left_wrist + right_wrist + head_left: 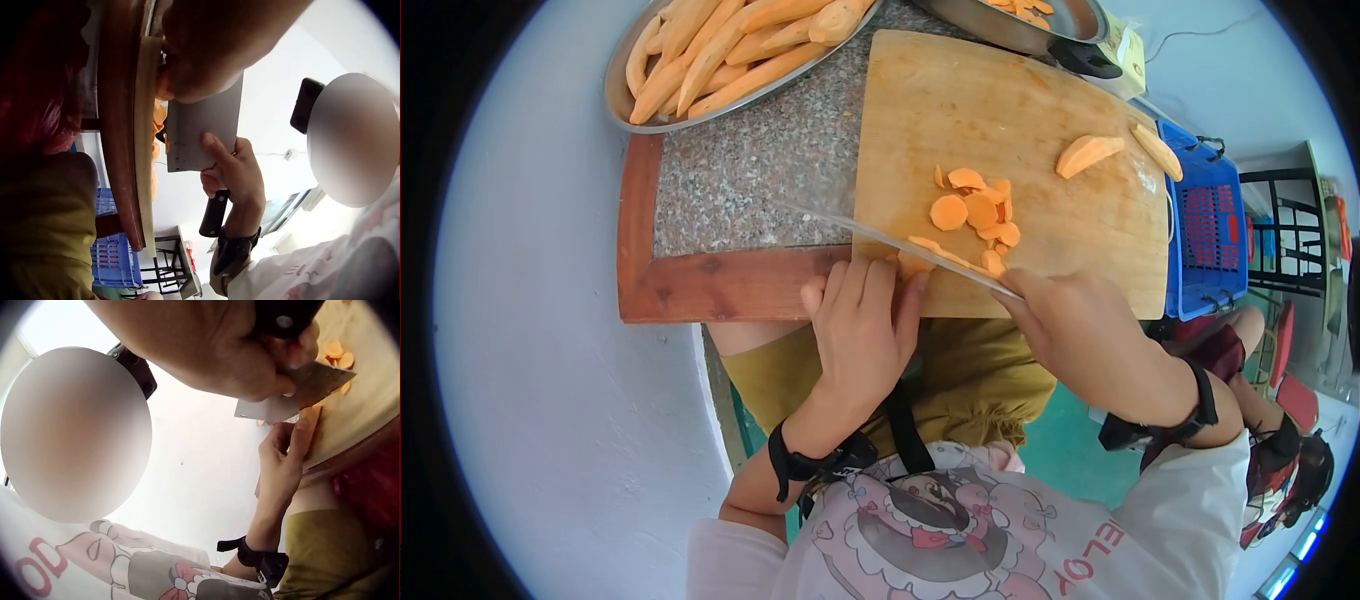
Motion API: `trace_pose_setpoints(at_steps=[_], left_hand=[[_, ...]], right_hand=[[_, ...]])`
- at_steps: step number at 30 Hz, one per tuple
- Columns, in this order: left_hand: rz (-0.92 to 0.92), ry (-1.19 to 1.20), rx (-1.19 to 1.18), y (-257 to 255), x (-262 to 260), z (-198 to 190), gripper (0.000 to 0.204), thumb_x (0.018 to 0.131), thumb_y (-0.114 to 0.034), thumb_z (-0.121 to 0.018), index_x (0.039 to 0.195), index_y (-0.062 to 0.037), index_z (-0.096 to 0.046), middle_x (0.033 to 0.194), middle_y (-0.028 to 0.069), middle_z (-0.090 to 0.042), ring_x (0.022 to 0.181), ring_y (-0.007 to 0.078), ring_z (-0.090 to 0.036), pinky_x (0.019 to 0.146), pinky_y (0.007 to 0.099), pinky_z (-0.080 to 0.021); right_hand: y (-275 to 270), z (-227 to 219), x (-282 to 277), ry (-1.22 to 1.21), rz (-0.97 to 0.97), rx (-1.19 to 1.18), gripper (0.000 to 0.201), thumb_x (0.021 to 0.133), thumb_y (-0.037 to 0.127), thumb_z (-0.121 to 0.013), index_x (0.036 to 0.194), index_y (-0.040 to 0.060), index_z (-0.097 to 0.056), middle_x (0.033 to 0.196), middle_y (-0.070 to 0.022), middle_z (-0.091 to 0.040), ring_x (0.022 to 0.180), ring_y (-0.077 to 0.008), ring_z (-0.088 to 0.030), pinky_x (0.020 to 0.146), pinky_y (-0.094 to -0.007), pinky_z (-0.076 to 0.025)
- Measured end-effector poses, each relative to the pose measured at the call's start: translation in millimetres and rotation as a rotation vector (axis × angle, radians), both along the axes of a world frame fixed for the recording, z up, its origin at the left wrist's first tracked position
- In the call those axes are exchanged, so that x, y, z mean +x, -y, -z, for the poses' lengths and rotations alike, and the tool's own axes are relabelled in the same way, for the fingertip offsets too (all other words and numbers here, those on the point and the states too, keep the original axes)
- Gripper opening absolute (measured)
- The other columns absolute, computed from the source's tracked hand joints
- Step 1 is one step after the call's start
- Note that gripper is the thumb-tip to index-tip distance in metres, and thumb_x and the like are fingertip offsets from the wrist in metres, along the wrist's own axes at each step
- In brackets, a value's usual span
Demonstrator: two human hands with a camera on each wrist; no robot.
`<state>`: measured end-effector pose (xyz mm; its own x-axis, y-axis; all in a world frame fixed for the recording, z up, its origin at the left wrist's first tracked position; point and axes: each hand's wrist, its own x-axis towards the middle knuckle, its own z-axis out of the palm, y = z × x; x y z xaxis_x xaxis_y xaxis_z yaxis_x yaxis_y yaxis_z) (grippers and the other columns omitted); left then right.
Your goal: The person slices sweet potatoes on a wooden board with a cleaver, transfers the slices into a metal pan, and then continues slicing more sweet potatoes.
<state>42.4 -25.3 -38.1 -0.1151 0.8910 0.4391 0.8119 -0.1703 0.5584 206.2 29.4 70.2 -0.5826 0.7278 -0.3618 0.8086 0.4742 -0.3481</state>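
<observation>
My right hand (1090, 335) grips a cleaver (203, 128) by its black handle, with the thumb lying along the blade. The blade stands on edge over the near side of a wooden cutting board (960, 100). My left hand (855, 330) holds a peeled sweet potato piece (312, 419) at the board's near left edge, fingertips close to the blade. Just beyond the cleaver lies a small heap of round sweet potato slices (948, 212). Two larger peeled chunks (1090, 153) sit toward the board's right side.
An oval metal tray heaped with peeled sweet potatoes (710, 50) stands at the far left of the granite-topped table (740, 190). Behind the board is a metal pan (990, 35) holding orange pieces. A blue basket (1200, 225) and another person (1270, 480) are at the right.
</observation>
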Motion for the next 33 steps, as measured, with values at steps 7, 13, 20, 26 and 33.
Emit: trace_pose_setpoints(at_steps=[7,13,20,26,33], left_hand=[[-0.005,-0.031,0.041,2,3,3,0.016,0.075,-0.015,-0.065,0.079,-0.0064,-0.053,0.072,0.0059,-0.050,0.066,0.0229,-0.047,0.063,0.0343,-0.028],[-0.042,-0.049,-0.021,5,1,2,0.015,0.077,-0.016,-0.065,0.084,-0.0047,-0.057,0.071,0.0035,-0.050,0.069,0.0212,-0.047,0.067,0.0340,-0.027],[-0.077,-0.037,-0.039,10,5,-1,0.017,0.078,-0.016,-0.064,0.088,-0.0044,-0.058,0.076,0.0038,-0.052,0.074,0.0211,-0.047,0.070,0.0346,-0.028],[-0.102,-0.016,-0.072,13,8,1,0.019,0.077,-0.014,-0.065,0.091,-0.0033,-0.059,0.082,0.0050,-0.054,0.079,0.0222,-0.048,0.073,0.0357,-0.027],[-0.073,0.010,-0.079,12,5,4,0.018,0.074,-0.011,-0.065,0.088,-0.0019,-0.058,0.082,0.0063,-0.053,0.079,0.0229,-0.048,0.073,0.0345,-0.028]], right_hand=[[-4,17,-12,-0.035,-0.065,0.108,0.005,0.073,-0.001,-0.051,0.077,-0.0028,-0.053,0.060,-0.0202,-0.056,0.058,-0.0363,-0.058,0.052,-0.0415,-0.048],[-9,10,-10,-0.122,0.065,0.089,0.016,0.082,0.009,-0.053,0.073,-0.0036,-0.055,0.060,-0.0219,-0.055,0.060,-0.0380,-0.057,0.054,-0.0431,-0.047],[12,3,17,-0.250,0.054,0.181,0.015,0.082,0.012,-0.056,0.074,-0.0006,-0.053,0.057,-0.0198,-0.054,0.053,-0.0374,-0.055,0.046,-0.0437,-0.043],[27,2,21,-0.213,0.050,0.152,0.010,0.082,0.010,-0.059,0.088,0.0016,-0.060,0.063,-0.0165,-0.055,0.054,-0.0350,-0.054,0.048,-0.0392,-0.042],[26,7,21,-0.177,0.015,0.143,0.011,0.081,0.008,-0.059,0.090,0.0023,-0.058,0.064,-0.0151,-0.056,0.057,-0.0347,-0.055,0.050,-0.0399,-0.044]])
